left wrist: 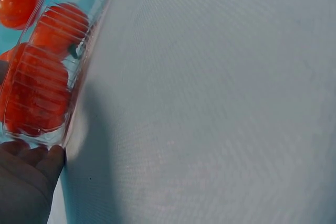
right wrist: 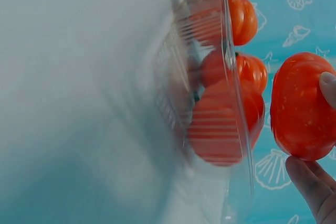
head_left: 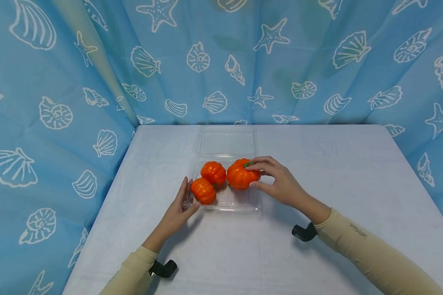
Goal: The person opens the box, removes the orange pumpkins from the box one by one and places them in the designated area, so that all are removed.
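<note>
A clear plastic clamshell container (head_left: 240,203) lies on the table with its lid (head_left: 227,141) folded back. Inside sit orange toy pumpkins with green stems: one at the front left (head_left: 204,191), one behind it (head_left: 214,173), and another (right wrist: 218,129) on the right. Over that last one my right hand (head_left: 280,182) holds a pumpkin (head_left: 240,175) between thumb and fingers; the right wrist view shows it above the container's rim. My left hand (head_left: 179,211) grips the container's left end, fingers (left wrist: 50,166) against the outside wall and thumb near the rim.
A white cloth covers the table (head_left: 336,164). Blue curtains (head_left: 229,61) with white shell and starfish prints hang behind and at both sides. A black wrist mount (head_left: 163,268) sits below the left hand, another (head_left: 304,232) below the right.
</note>
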`<state>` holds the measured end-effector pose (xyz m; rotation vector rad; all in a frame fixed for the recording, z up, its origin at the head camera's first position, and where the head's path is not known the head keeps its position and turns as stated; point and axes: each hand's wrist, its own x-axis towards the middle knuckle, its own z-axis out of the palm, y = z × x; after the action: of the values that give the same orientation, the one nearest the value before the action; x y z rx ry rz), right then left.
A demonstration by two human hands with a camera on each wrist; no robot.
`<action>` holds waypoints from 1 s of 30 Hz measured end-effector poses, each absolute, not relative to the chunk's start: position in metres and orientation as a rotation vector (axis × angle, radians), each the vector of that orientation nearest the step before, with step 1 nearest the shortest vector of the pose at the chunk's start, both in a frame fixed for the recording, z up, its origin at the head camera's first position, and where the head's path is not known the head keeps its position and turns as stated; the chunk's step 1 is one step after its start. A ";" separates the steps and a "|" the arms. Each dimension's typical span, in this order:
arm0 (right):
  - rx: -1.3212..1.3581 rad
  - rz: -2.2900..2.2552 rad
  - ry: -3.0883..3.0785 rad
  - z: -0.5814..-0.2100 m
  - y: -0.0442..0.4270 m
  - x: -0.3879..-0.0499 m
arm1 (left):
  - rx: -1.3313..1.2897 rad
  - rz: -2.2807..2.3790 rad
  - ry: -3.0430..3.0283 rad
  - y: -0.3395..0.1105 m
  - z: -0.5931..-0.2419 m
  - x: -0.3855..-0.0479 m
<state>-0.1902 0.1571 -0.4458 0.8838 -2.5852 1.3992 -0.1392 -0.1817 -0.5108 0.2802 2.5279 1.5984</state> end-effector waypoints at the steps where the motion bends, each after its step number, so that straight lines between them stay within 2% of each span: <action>1: 0.875 1.388 -2.584 -0.446 0.159 -0.191 | 0.278 1.597 2.528 -0.182 -0.511 -0.139; 13: 0.793 1.334 -2.531 -0.450 0.181 -0.196 | 0.283 1.601 2.517 -0.182 -0.512 -0.140; 30: 0.545 1.230 -2.591 -0.469 0.215 -0.208 | 0.301 1.614 2.523 -0.183 -0.514 -0.140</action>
<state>-0.2082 0.2151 -0.4692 0.5448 -2.5910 1.2300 -0.1404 -0.1829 -0.5141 0.3008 2.5234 1.6144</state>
